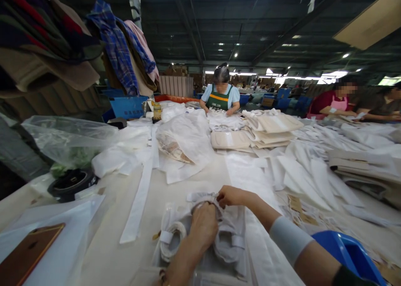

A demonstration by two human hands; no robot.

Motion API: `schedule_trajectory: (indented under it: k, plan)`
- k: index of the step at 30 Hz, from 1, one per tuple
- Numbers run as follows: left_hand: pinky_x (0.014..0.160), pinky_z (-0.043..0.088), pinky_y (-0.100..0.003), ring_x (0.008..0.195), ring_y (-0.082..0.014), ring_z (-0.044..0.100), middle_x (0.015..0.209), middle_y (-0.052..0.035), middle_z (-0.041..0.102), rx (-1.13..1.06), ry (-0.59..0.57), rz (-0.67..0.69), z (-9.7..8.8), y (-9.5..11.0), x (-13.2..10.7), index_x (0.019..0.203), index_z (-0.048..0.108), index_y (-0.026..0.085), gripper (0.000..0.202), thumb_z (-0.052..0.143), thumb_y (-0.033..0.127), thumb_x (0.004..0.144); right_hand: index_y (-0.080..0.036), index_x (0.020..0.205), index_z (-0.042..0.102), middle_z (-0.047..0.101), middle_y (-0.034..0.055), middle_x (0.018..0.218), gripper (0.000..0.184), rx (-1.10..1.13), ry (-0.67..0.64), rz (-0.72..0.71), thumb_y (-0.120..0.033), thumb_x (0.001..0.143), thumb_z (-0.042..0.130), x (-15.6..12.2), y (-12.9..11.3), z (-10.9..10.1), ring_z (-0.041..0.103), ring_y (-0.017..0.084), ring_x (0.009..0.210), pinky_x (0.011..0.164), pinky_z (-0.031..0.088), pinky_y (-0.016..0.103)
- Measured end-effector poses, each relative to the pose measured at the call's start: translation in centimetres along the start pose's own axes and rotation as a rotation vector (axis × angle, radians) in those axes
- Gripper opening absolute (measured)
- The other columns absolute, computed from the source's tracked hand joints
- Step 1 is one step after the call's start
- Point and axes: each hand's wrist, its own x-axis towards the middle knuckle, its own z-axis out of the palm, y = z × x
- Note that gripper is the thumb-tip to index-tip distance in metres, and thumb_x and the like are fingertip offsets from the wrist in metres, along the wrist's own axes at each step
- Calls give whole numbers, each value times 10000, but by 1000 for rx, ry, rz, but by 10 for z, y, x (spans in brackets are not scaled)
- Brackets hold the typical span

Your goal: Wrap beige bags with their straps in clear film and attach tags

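Note:
A pale fabric bag (205, 264) lies on the table before me, partly under clear plastic. White-wrapped coiled strap rings sit on it, one at the left (165, 252) and one at the right (226, 259). My left hand (205, 223) is closed with its fingers inside a greyish fabric loop (197, 201) at the bag's far end. My right hand (230, 196) pinches the right edge of that loop. The fingertips of both hands are partly hidden.
A phone (34, 252) lies at the left, near a black pot (72, 183). A blue bin (344, 252) stands at the right. Stacked beige bags (269, 125) and white strips (307, 177) lie beyond. A co-worker in a green apron (221, 97) works across the table.

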Motion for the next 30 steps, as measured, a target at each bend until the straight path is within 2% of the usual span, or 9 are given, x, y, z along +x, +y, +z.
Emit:
schedule_trajectory:
  k: [2, 5, 10, 14, 18, 23, 25, 27, 30]
  plan:
    - [847, 431, -347, 972, -251, 598, 1045, -170, 633, 3, -8, -53, 1, 2, 0, 1006, 631, 86, 313, 386, 58, 814, -129, 758, 599, 505, -74, 572, 151, 116, -129, -51, -242, 857, 591, 8, 3, 3, 459, 58, 469, 479, 408, 195]
    - [818, 435, -348, 936, -252, 615, 1017, -163, 653, -2, 4, -134, 1, 7, 1, 987, 641, 100, 321, 353, 86, 847, -132, 791, 617, 434, -96, 498, 63, 272, -227, -97, -166, 812, 568, 11, 9, 7, 367, 41, 405, 422, 323, 168]
    - [800, 432, -333, 913, -247, 625, 979, -148, 675, -3, 31, -173, -4, 10, 1, 947, 669, 116, 328, 352, 110, 861, -117, 768, 647, 438, -87, 473, 185, 427, -240, -143, -157, 629, 532, 10, 17, 10, 340, 42, 408, 411, 278, 172]
    - [805, 421, -316, 925, -237, 616, 949, -133, 673, -3, 61, -159, -1, 7, 2, 936, 679, 125, 334, 361, 90, 838, -114, 718, 655, 412, -85, 455, 209, 427, -192, -164, -152, 579, 503, 5, 14, 10, 309, 49, 417, 420, 269, 183]
    - [805, 406, -313, 920, -232, 601, 935, -124, 659, -13, 97, -142, 2, 4, 0, 927, 673, 132, 335, 356, 81, 832, -113, 747, 678, 456, -71, 476, 244, 314, -129, -165, -121, 589, 492, -3, 6, 5, 368, 66, 446, 457, 331, 193]
    - [790, 383, -320, 902, -229, 568, 922, -116, 634, -117, 136, -136, -5, 5, -7, 868, 647, 124, 272, 392, 62, 799, -134, 712, 688, 580, -36, 578, 162, 5, -33, -152, -88, 588, 596, -11, 0, -3, 520, 114, 585, 563, 408, 205]
    - [755, 378, -311, 833, -212, 560, 838, -81, 628, -217, 144, -154, -10, 4, -9, 767, 632, 133, 205, 440, 63, 759, -145, 693, 692, 638, 1, 665, 132, -157, 28, -144, -92, 593, 625, -13, -1, -3, 573, 153, 673, 618, 421, 230]
    - [717, 375, -289, 762, -185, 549, 728, -36, 606, -354, 142, -163, -14, 3, -8, 662, 601, 145, 151, 483, 69, 715, -154, 705, 698, 682, 52, 840, 143, -309, 90, -147, -83, 622, 606, -15, -3, -1, 607, 196, 810, 709, 431, 266]
    - [653, 376, -255, 673, -150, 534, 627, 9, 576, -598, 148, -164, -13, 0, -6, 609, 573, 154, 116, 503, 100, 685, -150, 787, 712, 674, 113, 1005, 231, -475, 148, -153, -50, 676, 536, -19, -7, 1, 616, 240, 939, 803, 423, 313]
